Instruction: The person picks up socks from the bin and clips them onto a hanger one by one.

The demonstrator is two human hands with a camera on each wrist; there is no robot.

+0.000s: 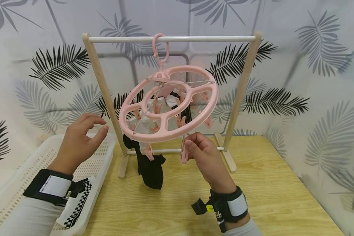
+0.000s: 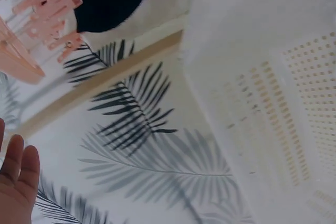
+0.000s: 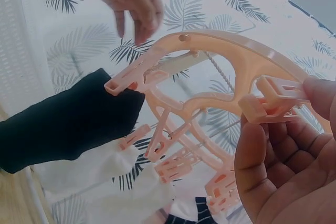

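Note:
A round pink clip hanger point(image 1: 165, 135) hangs tilted from a white rail. My right hand point(image 1: 206, 155) pinches one of its pink clothespins point(image 1: 184, 154) at the front; up close in the right wrist view, that clothespin point(image 3: 273, 100) has no cloth in its jaws. My left hand point(image 1: 81, 141) is held in the air left of the hanger, fingers loosely bent and nothing in them. A black sock point(image 1: 151, 172) dangles from another front clothespin point(image 1: 148, 152). White and black-and-white socks point(image 1: 171, 101) hang at the hanger's far side, partly hidden by the ring.
The rail point(image 1: 121, 39) belongs to a wooden stand on a wood-grain table point(image 1: 271, 183). On the left is a white perforated basket point(image 1: 104, 173) holding a white sock with a black checkered band point(image 1: 79, 205). A leaf-patterned curtain point(image 1: 321, 98) closes off the back.

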